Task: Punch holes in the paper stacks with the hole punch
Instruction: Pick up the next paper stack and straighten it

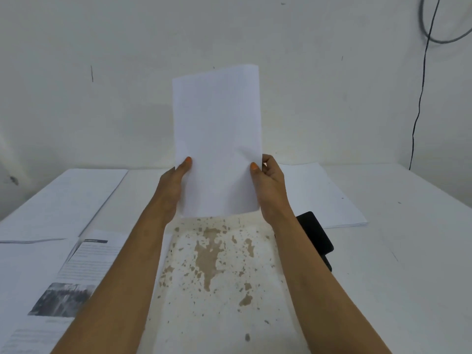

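Both forearms run in from the near edge, cut off by the bottom of the frame, and meet at a white paper stack [218,139] held upright above the middle of the surface [383,290].

That white surface fills the lower half of the view. Its near centre is worn, with brown patches showing through the paint, and its left and near edges lie outside the frame.

Along the left side lie printed pages [63,272], overlapping; their text is too blurred to read, and 1 grey photograph shows on them. Behind these, toward the far left corner, sits a flat pile of plain sheets [63,198]. Toward the far right lies another white stack [329,198], partly covered by the right wrist.

The held stack stands on end, its lower edge just above the surface, apart from it. How many sheets it has cannot be told.

The left hand [176,182] has its grip clamped on the stack's left edge, thumb on the front; its fingers are hidden behind the paper. The right hand [268,180] pinches the right edge, thumb in front, fingers curled behind.

Just right of the right forearm rests the black hole punch [315,233], half hidden by the arm.
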